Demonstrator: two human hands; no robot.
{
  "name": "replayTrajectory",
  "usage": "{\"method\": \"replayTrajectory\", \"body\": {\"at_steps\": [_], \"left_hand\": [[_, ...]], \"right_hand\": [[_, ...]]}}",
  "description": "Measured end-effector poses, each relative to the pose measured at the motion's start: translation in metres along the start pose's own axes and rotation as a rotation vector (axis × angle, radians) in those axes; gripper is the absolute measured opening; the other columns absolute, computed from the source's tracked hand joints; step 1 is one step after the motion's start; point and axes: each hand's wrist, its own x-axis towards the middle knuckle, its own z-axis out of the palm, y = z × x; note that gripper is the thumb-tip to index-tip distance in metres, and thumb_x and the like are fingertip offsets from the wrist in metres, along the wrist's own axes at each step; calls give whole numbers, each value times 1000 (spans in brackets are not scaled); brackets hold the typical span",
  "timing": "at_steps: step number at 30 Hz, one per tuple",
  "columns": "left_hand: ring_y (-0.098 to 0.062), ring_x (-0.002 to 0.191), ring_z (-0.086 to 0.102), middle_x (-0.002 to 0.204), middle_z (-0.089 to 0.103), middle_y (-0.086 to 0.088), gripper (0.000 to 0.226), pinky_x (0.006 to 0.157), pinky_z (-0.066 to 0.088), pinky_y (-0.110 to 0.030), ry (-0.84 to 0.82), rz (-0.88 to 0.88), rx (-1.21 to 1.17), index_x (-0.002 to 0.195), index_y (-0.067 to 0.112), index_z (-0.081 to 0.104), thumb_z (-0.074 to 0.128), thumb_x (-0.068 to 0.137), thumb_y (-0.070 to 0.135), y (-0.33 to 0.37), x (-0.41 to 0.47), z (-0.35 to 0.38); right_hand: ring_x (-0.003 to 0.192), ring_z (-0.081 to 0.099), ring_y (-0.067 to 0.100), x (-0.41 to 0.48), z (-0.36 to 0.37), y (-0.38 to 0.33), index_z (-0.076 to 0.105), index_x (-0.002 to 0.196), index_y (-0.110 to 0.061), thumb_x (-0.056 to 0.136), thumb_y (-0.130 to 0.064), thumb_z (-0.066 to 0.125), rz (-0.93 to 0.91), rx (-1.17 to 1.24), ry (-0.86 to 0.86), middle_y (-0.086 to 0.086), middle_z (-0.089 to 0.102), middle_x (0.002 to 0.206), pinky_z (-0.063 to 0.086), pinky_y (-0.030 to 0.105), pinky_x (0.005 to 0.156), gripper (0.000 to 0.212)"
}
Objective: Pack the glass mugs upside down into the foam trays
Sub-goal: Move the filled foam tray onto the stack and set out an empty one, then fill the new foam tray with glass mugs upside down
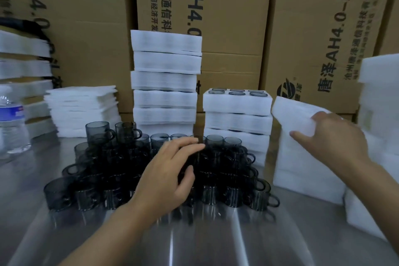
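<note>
The right hand (332,136) grips a white foam tray (302,157) by its upper edge, thumb pressed on the near face and fingers curled over the top. The tray stands on its edge on the shiny metal table (194,244), tilted. The left hand (170,170) is released, fingers loosely spread and thumb apart, holding nothing. It is over the middle of a crowd of dark glass mugs (228,192); motion blur hides whether the fingertips touch them. The mugs stand packed together on the table under and around that hand, handles pointing various ways, with two more mugs (99,131) stacked higher at the far left of the group. Just beyond the left hand's fingertips rises a tall stack of foam trays (165,84). Between the two hands and farther back is a shorter stack (237,103), with round glass mug bottoms showing in its top tray. Well to the left of the left hand lie a pile of thin foam sheets (82,110) and a water bottle (10,123). More foam (380,114) is piled just right of the right hand. Cardboard boxes (237,17) fill the background.
</note>
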Motion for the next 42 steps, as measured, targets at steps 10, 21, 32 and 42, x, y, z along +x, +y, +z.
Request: {"method": "replayTrajectory", "body": {"at_steps": [10, 21, 32, 42], "left_hand": [[-2, 98, 52, 106, 56, 10, 29, 74, 45, -14, 180, -158, -29, 106, 10, 66, 47, 85, 13, -5, -65, -22], [1, 87, 64, 93, 69, 18, 48, 72, 48, -9, 498, -616, -425, 97, 42, 66, 43, 95, 0, -38, -68, -46], [3, 87, 63, 89, 70, 21, 35, 66, 48, -12, 599, -689, -524, 86, 34, 70, 45, 89, 10, -49, -62, -54], [0, 88, 64, 87, 73, 14, 32, 76, 45, -13, 224, -702, -549, 82, 27, 72, 56, 89, 2, -47, -62, -50]], "right_hand": [[105, 54, 35, -96, -24, -16, 56, 122, -11, 80, -58, 59, -71, 313, 216, 12, 61, 115, 38, 37, 68, 63], [131, 39, -1, -157, -20, -30, 53, 99, -41, 70, -53, 67, -516, 821, -42, -27, 53, 123, 33, 25, 105, 33], [140, 30, 7, -179, 11, -27, 47, 97, -47, 70, -29, 59, -838, 835, -237, -21, 44, 140, 30, 19, 104, 35], [137, 38, 10, -193, 24, -34, 54, 90, -33, 65, -10, 64, -932, 822, -240, -20, 50, 130, 35, 33, 102, 35]]}}
